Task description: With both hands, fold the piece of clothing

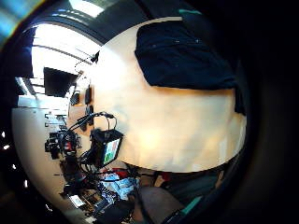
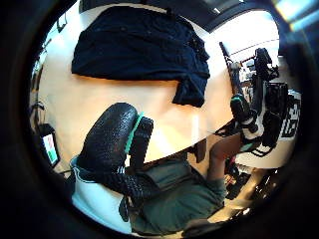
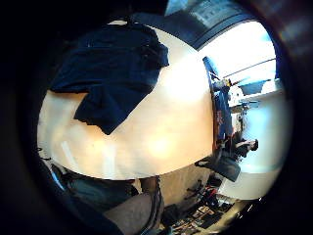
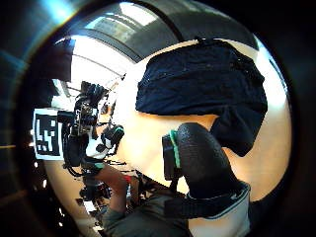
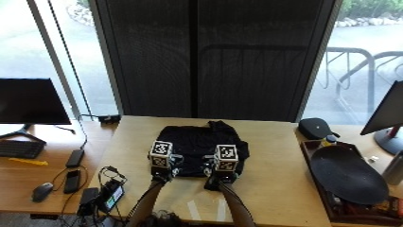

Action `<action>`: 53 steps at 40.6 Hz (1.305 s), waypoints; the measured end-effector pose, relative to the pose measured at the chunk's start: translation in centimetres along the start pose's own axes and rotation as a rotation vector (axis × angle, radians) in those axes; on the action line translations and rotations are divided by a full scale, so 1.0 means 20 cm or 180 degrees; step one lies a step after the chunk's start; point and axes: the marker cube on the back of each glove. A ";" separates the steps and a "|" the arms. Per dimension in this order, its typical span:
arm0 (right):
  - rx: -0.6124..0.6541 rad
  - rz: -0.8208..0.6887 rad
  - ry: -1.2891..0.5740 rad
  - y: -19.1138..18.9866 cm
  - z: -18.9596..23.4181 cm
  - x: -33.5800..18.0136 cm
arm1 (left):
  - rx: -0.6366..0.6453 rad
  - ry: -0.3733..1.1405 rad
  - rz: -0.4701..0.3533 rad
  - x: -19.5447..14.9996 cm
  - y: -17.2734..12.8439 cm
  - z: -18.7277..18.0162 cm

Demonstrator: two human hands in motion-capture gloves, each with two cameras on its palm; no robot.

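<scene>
Lying on the table (image 5: 277,165), the black garment (image 5: 195,144) – each grip's fingers (palm views included) can't be told

wooden table (image 5: 283,175), black garment (image 5: 195,144) on it

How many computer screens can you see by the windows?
2. One dark monitor stands on the side desk at the person's left; another monitor shows partly at the right edge. More may be hidden.

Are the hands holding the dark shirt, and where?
Nothing is held. Both palm cameras see the shirt lying loose on the table, clear of the left hand and right hand.
</scene>
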 end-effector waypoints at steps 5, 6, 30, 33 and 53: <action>-0.0020 -0.0020 -0.0061 0.00 0.00 0.00 | -0.0003 -0.0016 0.0045 0.03 0.01 0.02; -0.0022 -0.0020 -0.0064 0.01 -0.01 0.00 | 0.0002 -0.0015 0.0052 0.04 0.01 0.02; -0.0056 -0.0071 0.0021 -0.01 -0.02 0.00 | 0.0055 0.0075 0.0048 0.02 -0.02 0.00; -0.0031 -0.0063 0.0084 -0.02 -0.03 0.02 | 0.0173 0.0117 0.0079 0.02 -0.04 -0.01; -0.0217 0.0033 -0.0096 -0.22 0.26 0.27 | 0.0340 0.0337 -0.0011 -0.03 -0.30 0.27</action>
